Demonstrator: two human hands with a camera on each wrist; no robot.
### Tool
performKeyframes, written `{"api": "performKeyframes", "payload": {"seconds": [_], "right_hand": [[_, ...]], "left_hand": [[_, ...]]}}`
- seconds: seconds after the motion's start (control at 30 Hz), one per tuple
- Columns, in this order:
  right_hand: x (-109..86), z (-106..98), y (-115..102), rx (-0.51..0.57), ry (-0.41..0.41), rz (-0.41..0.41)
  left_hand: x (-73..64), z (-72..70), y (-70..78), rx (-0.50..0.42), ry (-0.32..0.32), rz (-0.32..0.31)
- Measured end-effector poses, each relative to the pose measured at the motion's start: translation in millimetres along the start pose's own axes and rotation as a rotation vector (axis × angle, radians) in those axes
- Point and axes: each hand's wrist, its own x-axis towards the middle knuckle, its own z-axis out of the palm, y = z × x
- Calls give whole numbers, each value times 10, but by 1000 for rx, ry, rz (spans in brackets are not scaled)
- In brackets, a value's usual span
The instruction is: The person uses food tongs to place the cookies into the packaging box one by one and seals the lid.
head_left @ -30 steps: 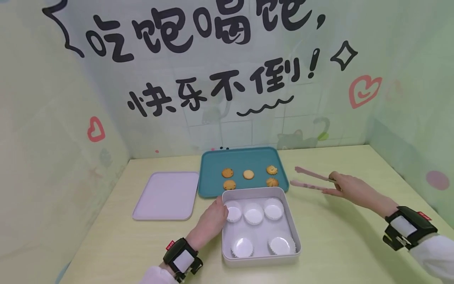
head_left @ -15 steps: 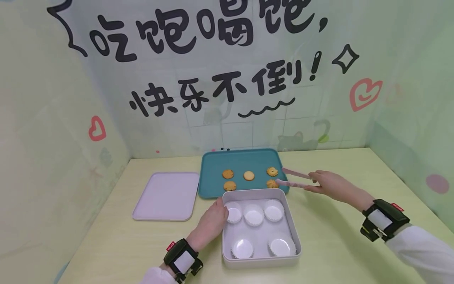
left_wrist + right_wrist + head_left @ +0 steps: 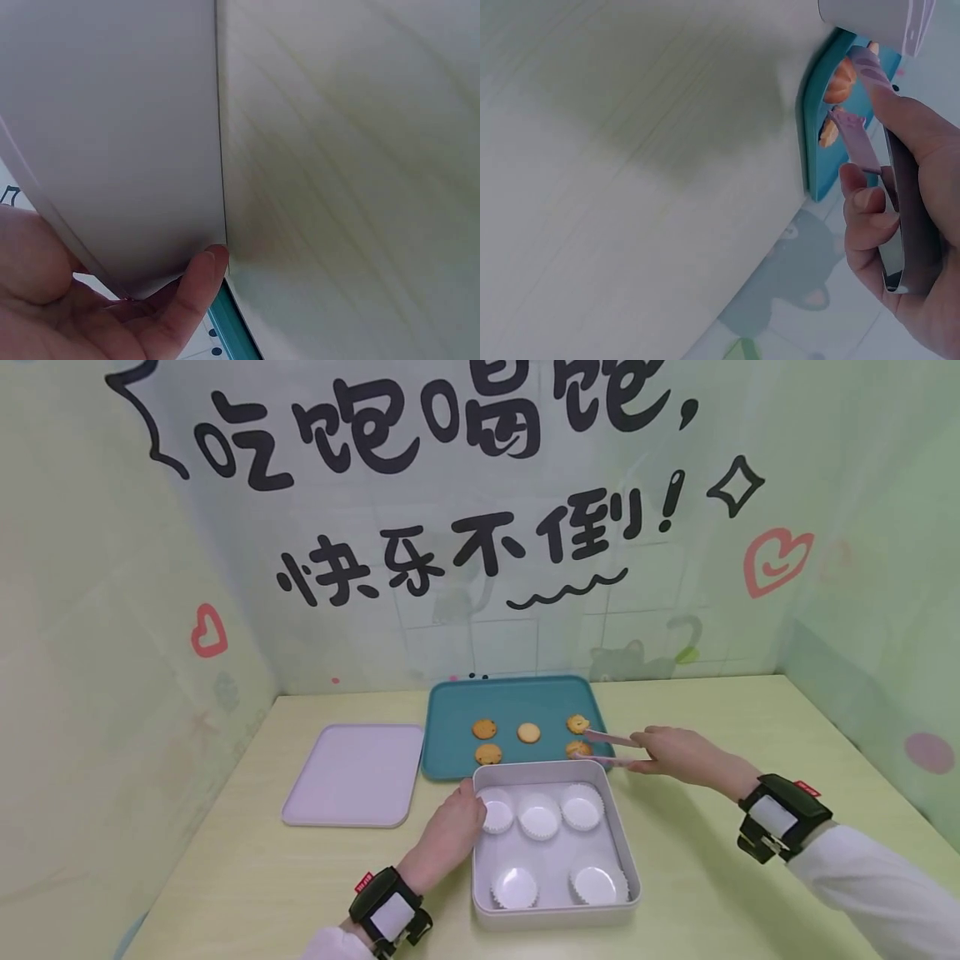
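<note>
My left hand [image 3: 448, 827] grips the far left corner of a pale lilac square box [image 3: 555, 918]; in the left wrist view a fingertip [image 3: 204, 274] presses its side wall [image 3: 112, 135]. Several white fluted paper cups [image 3: 540, 817] stand inside the box. In my right hand [image 3: 686, 755] is a pair of tongs [image 3: 611, 739] with a metal handle [image 3: 915, 217] and pink ends. The spread tong tips reach over a teal tray [image 3: 510, 697], one on either side of the near right cookie [image 3: 577, 748]. Another swirled cookie [image 3: 577, 723] lies just behind it.
Two speckled cookies [image 3: 488, 753] and a plain round one [image 3: 528, 732] are also on the teal tray, left of the tongs. A flat lilac tray [image 3: 352, 777] lies to the left. Printed wall sheets [image 3: 450, 635] enclose the pale wooden table [image 3: 225, 877] at back and sides.
My right hand has moved left with the tongs, from beside the teal tray to the near right cookie. My left hand stays at the box corner.
</note>
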Motion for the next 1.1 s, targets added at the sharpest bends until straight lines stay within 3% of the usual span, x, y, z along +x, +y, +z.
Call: {"api": "performKeyframes", "payload": {"seconds": [0.33,0.67,1.1], "right_hand": [[107,-14,-38,-69,-19,-18],[251,-116,-88,-77,-116,23],[160,-55,-37,9,-61,-7]], "left_hand": [[-22,-26,14,-2,3,-9],[-17,8,-21,-8,8,-9],[-6,6,-6,-42,-17,-48]]}}
